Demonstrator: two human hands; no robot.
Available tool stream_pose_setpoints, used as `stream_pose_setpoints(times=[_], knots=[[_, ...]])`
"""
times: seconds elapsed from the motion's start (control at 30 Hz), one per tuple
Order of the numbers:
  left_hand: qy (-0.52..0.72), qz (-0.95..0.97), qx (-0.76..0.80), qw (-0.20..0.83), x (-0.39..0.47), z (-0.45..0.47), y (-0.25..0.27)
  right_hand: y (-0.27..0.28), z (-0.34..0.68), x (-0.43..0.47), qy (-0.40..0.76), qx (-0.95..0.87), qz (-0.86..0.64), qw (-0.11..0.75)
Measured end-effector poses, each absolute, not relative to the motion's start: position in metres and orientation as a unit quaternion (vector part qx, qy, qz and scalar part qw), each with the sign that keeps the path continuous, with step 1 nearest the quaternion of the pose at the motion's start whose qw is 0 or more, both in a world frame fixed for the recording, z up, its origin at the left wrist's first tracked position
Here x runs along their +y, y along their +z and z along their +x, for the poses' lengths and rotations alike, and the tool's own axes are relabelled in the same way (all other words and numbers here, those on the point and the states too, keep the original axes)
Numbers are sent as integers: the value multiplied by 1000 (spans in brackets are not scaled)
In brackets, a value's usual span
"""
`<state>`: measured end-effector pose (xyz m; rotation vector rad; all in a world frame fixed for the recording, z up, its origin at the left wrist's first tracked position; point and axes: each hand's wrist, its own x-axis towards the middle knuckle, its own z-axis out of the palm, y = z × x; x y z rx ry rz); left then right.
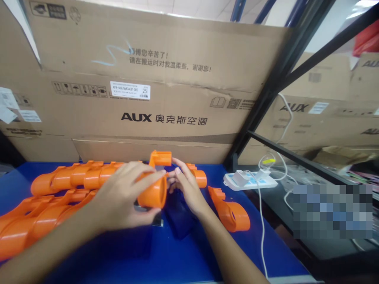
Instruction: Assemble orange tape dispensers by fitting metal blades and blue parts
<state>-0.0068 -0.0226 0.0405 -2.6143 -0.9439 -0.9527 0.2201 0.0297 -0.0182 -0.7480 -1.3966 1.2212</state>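
Note:
My left hand [127, 197] is wrapped around an orange plastic part [154, 193], a wide ring joined to a smaller tube at its top. The part is held up above the blue tabletop [177, 258]. My right hand [188, 189] is at the part's right side, with curled fingers and its thumb and index finger against it; its exact hold is partly hidden. Beneath the hands lies a dark blue, bag-like item [180, 217], partly covered. To the right, a similar loose orange part [233, 215] rests on its side.
Rows of similar orange parts [71, 177] lie on the left. A white power strip [250, 179] with plugs and a trailing cable [262, 228] sits at the right edge. Behind stands a large cardboard box [177, 90], beside a black metal frame [266, 90].

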Motion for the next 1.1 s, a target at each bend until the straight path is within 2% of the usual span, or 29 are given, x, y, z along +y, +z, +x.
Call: stream_pose_setpoints(times=[0.07, 0.2, 0.27, 0.37, 0.43, 0.47, 0.67, 0.77, 0.9, 1.0, 1.1], knots=[[-320, -901, -286, 64, -29, 9, 31, -19, 218, 31, 563, -536, -311, 547], [-321, -906, -272, -50, -30, 24, 21, -18, 220, 33, 558, -496, -348, 568], [-380, -858, -300, -174, -25, 26, 19, -16, 221, 32, 552, -500, -344, 572], [-494, -671, -338, -438, -12, 30, 15, -13, 221, 29, 524, -528, -336, 577], [-488, -566, -340, -571, -2, 35, 11, -12, 219, 26, 484, -561, -341, 579], [-474, -545, -336, -605, 2, 38, 8, -12, 217, 25, 468, -580, -339, 574], [-525, -502, -334, -601, 17, 39, -6, -15, 210, 21, 431, -679, -296, 515], [-575, -451, -350, -586, 22, 25, -7, -15, 212, 19, 319, -751, -345, 464], [-642, -399, -359, -547, 28, 8, -5, -16, 211, 11, 122, -865, -370, 315], [-671, -379, -365, -522, 31, 5, 0, -18, 202, 3, 100, -932, -283, 205], [-694, -341, -355, -525, 32, 4, 5, -22, 192, -3, 127, -953, -232, 149]])
